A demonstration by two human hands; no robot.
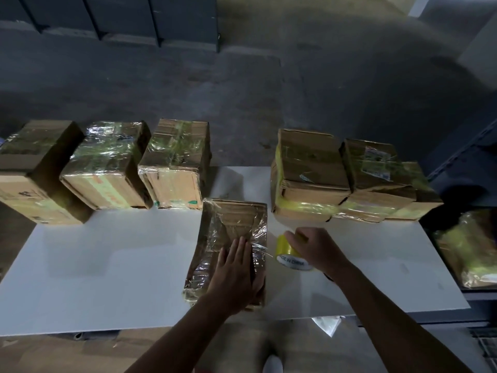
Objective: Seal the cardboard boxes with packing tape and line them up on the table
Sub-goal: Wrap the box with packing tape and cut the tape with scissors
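Note:
A tape-wrapped cardboard box (231, 227) lies in the middle of the white table (107, 265). My left hand (234, 273) rests flat on its near top, fingers spread. Just right of the box, my right hand (314, 249) grips a yellowish roll of packing tape (289, 254), and a strip of tape runs from the roll to the box. Along the far edge stand three taped boxes on the left (35, 168) (107, 165) (174, 165) and two on the right (309, 170) (384, 179).
A gap in the far row lies between the third box and the right pair. Another taped box (470, 249) sits lower, beyond the table's right edge. Flat cardboard (80, 351) lies on the floor under the near edge. Dark lockers (107, 17) stand far back.

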